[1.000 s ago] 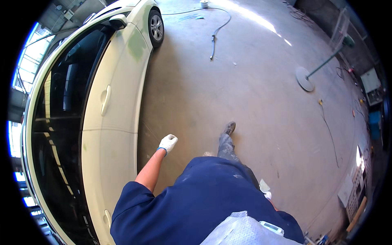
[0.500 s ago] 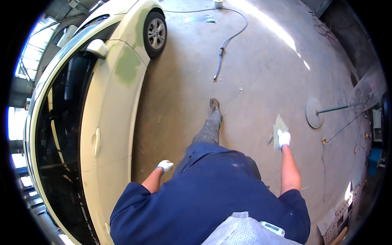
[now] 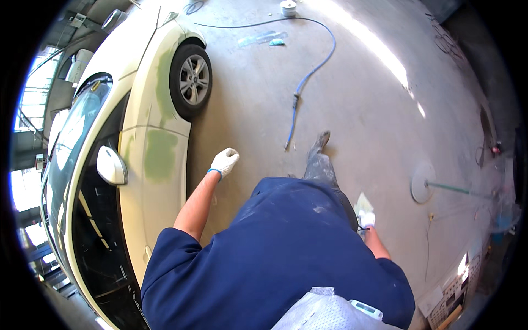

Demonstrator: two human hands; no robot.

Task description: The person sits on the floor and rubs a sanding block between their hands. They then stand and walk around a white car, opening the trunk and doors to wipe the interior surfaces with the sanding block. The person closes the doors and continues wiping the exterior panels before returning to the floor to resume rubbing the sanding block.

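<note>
My left hand (image 3: 225, 161), in a white glove with a blue cuff, is raised beside the car, apart from it. Its fingers are curled in, and nothing shows in them. Low by my right leg, my gloved right hand (image 3: 367, 220) is closed on a flat, pale-green sheet (image 3: 363, 202), whose pointed end sticks out ahead of the fingers. My wrist and leg partly hide the rest. On my left stands a cream car (image 3: 157, 203) with a green patch (image 3: 160, 155) on its side, behind the front wheel (image 3: 192, 77).
A blue hose (image 3: 300, 91) curves over the floor ahead, its end near my foot. Beyond lie a teal item (image 3: 276, 42) and a white bucket (image 3: 288, 7). At right is a round-based stand (image 3: 422, 182); a perforated board (image 3: 448, 305) lies lower right. The white side mirror (image 3: 111, 165) juts out.
I have stepped forward along the car, and the other foot is now in front. My left hand has swung up and forward; my right hand has swung back with the sheet.
</note>
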